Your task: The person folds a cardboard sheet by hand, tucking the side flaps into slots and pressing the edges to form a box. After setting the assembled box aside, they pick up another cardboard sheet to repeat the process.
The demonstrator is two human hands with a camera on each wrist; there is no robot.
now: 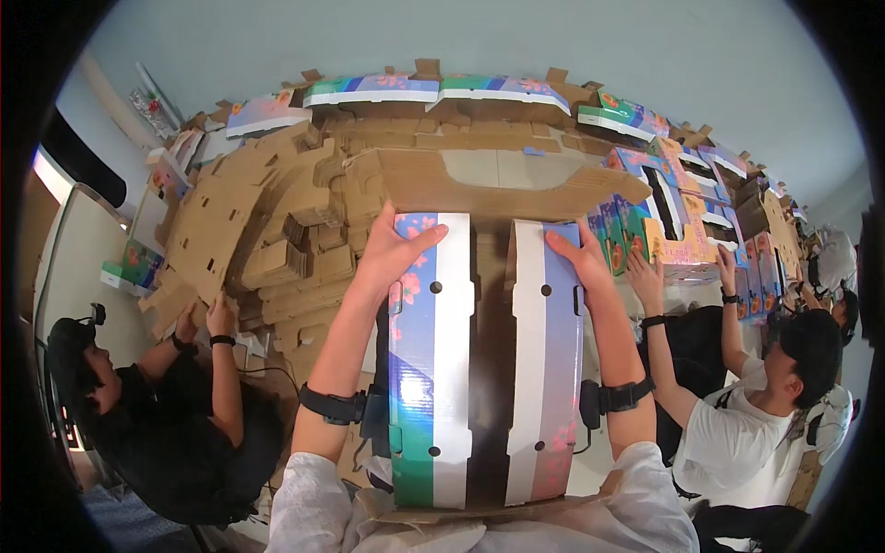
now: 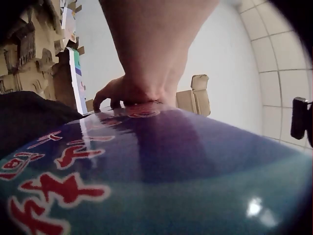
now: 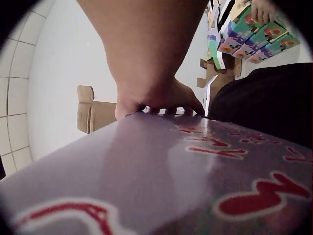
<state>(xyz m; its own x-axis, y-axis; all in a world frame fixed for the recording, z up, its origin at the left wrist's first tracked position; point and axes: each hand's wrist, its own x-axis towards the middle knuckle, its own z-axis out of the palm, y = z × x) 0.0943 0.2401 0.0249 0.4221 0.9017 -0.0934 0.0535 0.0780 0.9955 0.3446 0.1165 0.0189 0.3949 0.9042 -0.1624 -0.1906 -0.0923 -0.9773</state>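
Observation:
A printed cardboard box [image 1: 419, 369] stands before my chest, blue, purple and green with white strips. Its two long top panels are folded inward, with a dark gap between them. At the far end a brown end flap [image 1: 415, 189] stands up and spreads outward; another brown flap [image 1: 433, 512] lies against my shirt. My left hand [image 1: 396, 249] grips the far left corner, thumb over the top and fingers down the outer side. The right hand [image 1: 583, 253] holds the far right corner the same way. Red lettering [image 2: 63, 188] covers the box's side in the left wrist view.
Flat brown cardboard [image 1: 304, 194] is stacked beyond the box. Printed boxes [image 1: 678, 217] stand at the right, where a person in white [image 1: 737, 433] handles one. A person in black [image 1: 184, 424] at the left holds a cardboard sheet [image 1: 217, 221]. More printed cartons [image 1: 369, 89] line the wall.

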